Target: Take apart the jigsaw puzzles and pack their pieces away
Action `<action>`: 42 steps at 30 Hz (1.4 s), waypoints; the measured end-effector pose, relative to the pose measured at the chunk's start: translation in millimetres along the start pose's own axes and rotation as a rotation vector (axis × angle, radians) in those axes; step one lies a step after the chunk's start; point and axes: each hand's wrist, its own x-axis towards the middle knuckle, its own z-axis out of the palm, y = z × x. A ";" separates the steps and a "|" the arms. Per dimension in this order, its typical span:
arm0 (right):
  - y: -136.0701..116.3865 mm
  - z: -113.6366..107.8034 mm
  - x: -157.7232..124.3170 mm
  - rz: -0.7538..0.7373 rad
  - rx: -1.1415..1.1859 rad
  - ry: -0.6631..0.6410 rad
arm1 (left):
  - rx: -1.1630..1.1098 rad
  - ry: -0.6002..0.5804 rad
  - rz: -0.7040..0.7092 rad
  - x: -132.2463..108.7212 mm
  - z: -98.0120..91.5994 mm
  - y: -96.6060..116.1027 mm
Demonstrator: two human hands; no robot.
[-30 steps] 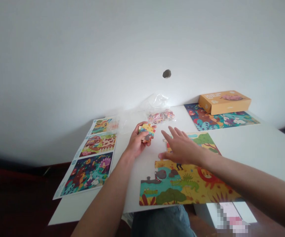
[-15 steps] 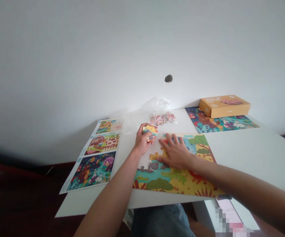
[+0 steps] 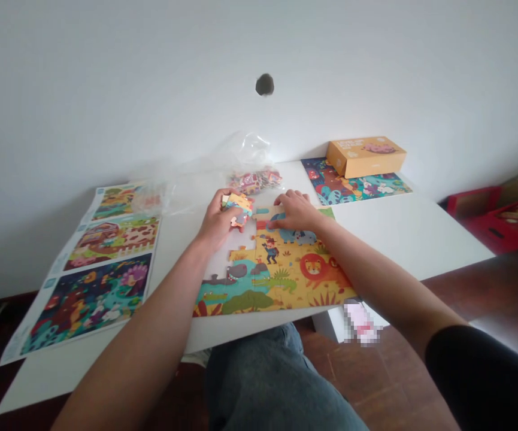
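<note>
A partly assembled jigsaw puzzle (image 3: pixel 285 281) with a lion, a hippo, crocodiles and a small figure lies on the white table in front of me. Its upper left part is a gap with a jagged edge. Just left of that gap, my left hand (image 3: pixel 218 221) is closed around a small stack of puzzle pieces (image 3: pixel 241 206), thumb on top. My right hand (image 3: pixel 298 211) rests over the puzzle's far edge, above the blue elephant, fingers apart and slightly bent. No piece shows in it, though the area under its palm is hidden.
Behind the hands lies a clear plastic bag (image 3: pixel 254 179) of loose pieces. A printed picture sheet (image 3: pixel 61 272) is at the left. An orange puzzle box (image 3: pixel 369 158) stands on a dark picture sheet (image 3: pixel 362 188) at the back right. A red container (image 3: pixel 501 221) is beyond the table's right edge.
My right hand has lifted from lying flat across the puzzle and shifted to its far edge, uncovering the figure and lion. My left hand keeps the stack. The camera view has shifted.
</note>
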 end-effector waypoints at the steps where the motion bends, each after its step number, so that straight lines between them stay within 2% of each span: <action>1: 0.5 -0.2 2.0 -0.001 0.023 0.003 | 0.009 0.003 0.005 0.3 0.0 -0.1; 5: 1.7 -0.3 5.6 -0.033 0.159 0.051 | 0.034 0.007 0.006 1.1 -0.4 -1.1; 13: 0.1 0.5 4.1 -0.011 0.600 0.138 | 0.059 0.032 -0.018 2.4 -3.2 -0.4; 19: -0.4 1.7 1.7 -0.106 0.778 0.175 | 0.084 0.101 0.048 3.8 -4.9 -1.0; 25: -2.0 3.9 1.7 -0.124 0.904 0.172 | 0.218 -0.017 0.054 -1.0 -2.0 -1.8; 32: -3.8 13.8 3.1 -0.127 1.074 0.175 | 0.331 -0.100 0.067 -5.3 -3.2 -2.5; 36: -8.8 16.7 2.0 -0.179 1.067 0.153 | 0.437 -0.185 0.079 -9.2 -1.4 -0.1; 39: -10.3 13.4 0.1 -0.266 0.964 0.139 | 0.577 -0.148 0.171 -9.4 -0.6 -0.5; 42: -8.9 7.5 -2.5 -0.306 0.849 0.156 | 0.566 -0.088 0.225 -7.2 -1.5 -3.0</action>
